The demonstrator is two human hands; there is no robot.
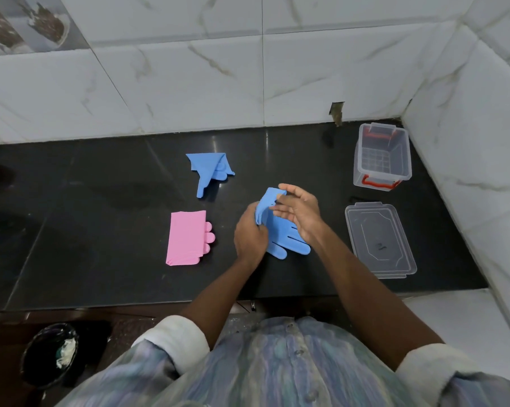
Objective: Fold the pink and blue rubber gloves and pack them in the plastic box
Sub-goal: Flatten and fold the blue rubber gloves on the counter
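You stand at a black stone counter (101, 177) set into a marble-tiled corner. The blue glove (280, 233) lies at its centre, long axis running from the cuff at eleven o'clock to the fingers at five o'clock. Your left hand (249, 235) pinches the raised cuff edge; your right hand (299, 211), fingers loosely spread, tips it over from above. The fold should travel toward five o'clock. A second blue glove (209, 168) sits at eleven, the folded pink gloves (186, 237) at nine, the open plastic box (381, 155) at two, its lid (380, 239) at three.
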